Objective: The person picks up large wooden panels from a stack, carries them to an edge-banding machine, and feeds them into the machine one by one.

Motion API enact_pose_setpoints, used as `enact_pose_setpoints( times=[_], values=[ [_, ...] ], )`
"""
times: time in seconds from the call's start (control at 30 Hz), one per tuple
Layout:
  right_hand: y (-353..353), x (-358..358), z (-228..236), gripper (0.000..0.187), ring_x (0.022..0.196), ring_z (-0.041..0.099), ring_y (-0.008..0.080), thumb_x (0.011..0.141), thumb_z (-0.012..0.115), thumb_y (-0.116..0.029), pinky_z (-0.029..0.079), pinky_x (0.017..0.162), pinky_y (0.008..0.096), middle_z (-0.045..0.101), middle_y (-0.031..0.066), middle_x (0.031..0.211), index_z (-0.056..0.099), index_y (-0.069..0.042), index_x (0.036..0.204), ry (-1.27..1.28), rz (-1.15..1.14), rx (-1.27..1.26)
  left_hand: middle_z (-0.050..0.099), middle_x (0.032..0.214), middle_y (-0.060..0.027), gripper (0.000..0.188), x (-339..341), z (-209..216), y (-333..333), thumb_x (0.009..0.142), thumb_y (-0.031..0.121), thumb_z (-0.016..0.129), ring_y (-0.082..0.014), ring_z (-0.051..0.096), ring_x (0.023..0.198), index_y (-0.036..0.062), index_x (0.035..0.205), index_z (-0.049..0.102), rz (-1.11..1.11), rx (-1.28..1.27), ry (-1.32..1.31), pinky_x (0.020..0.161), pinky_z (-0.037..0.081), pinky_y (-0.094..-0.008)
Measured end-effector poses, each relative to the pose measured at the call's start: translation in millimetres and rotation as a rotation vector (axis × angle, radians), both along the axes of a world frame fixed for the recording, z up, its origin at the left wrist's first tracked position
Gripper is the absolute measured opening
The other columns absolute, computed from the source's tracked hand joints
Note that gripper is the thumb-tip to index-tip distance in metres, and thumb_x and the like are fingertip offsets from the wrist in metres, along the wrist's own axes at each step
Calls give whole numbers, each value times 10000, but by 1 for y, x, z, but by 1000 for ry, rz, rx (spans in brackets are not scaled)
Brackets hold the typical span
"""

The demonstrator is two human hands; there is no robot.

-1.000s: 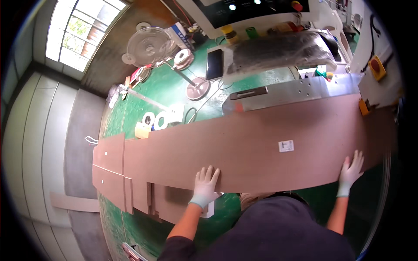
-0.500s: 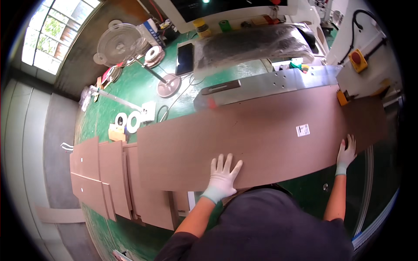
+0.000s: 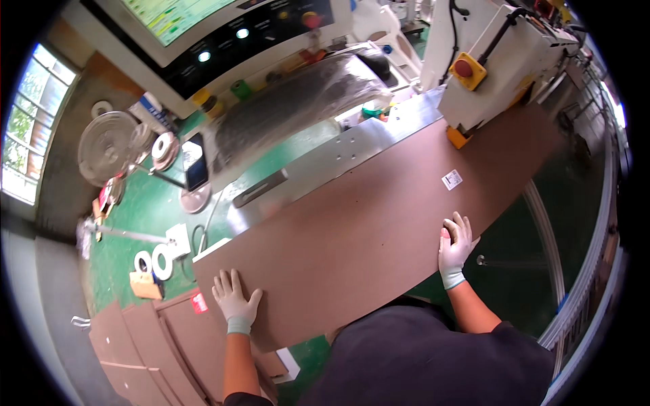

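A long brown panel [image 3: 325, 237] with a small white label [image 3: 451, 179] lies slantwise before me. Its far right part passes beneath the white machine head [image 3: 481, 95], beside an orange block [image 3: 458, 138]. My gloved left hand [image 3: 234, 301] rests flat near the panel's left end, fingers spread. At the near edge, right of the middle, is my gloved right hand [image 3: 455, 250]; its fingers are stretched out and nothing shows inside them. Along the panel's far edge runs a metal fence [image 3: 338, 152].
Further brown panels [image 3: 135, 345] are stacked at lower left. Behind the fence are a phone [image 3: 196, 162], a plastic-wrapped dark object [image 3: 291, 101], a clear round fan [image 3: 107, 147] and white tape rolls [image 3: 162, 262]. A red emergency button [image 3: 463, 68] sits on the machine; a metal rail [image 3: 589, 291] curves at right.
My view has turned rightward. The panel has slid further right under the machine head. My left hand is now near the panel's left end, and my right hand is further left along its edge.
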State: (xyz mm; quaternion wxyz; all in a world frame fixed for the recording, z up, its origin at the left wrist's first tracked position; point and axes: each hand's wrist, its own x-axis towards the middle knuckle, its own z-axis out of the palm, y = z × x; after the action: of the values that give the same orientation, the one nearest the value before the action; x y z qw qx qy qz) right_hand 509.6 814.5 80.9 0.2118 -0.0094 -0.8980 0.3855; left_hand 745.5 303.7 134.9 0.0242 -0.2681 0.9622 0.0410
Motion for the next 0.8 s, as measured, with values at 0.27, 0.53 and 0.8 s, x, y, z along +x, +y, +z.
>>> enact_pose_setpoints(
  times=[0.27, 0.53, 0.8],
  values=[
    [69, -56, 2, 154, 1382, 548, 321, 977, 658, -203, 200, 1219, 593, 705, 69, 1337, 760, -123, 1060, -17, -147, 180, 277, 1670, -250, 991, -60, 3, 70, 826, 631, 690, -486, 225, 1542, 69, 1584, 388, -31, -4, -22, 1257, 143, -609],
    [104, -94, 0, 205, 1368, 534, 353, 871, 698, -232, 230, 1168, 706, 692, 75, 1330, 753, -173, 1059, 27, -223, 166, 335, 1642, -252, 892, -121, -9, 117, 890, 574, 651, -470, 284, 1517, 36, 1559, 412, -191, -31, 47, 1246, 187, -601],
    [-30, 45, 36, 228, 1320, 560, 312, 763, 789, -262, 196, 1093, 809, 692, -37, 1280, 753, -256, 988, -19, 68, 203, 339, 1642, -263, 793, -141, -30, 58, 935, 398, 653, -471, 283, 1518, -24, 1556, 398, -270, 38, 200, 1244, 223, -572]
  ],
)
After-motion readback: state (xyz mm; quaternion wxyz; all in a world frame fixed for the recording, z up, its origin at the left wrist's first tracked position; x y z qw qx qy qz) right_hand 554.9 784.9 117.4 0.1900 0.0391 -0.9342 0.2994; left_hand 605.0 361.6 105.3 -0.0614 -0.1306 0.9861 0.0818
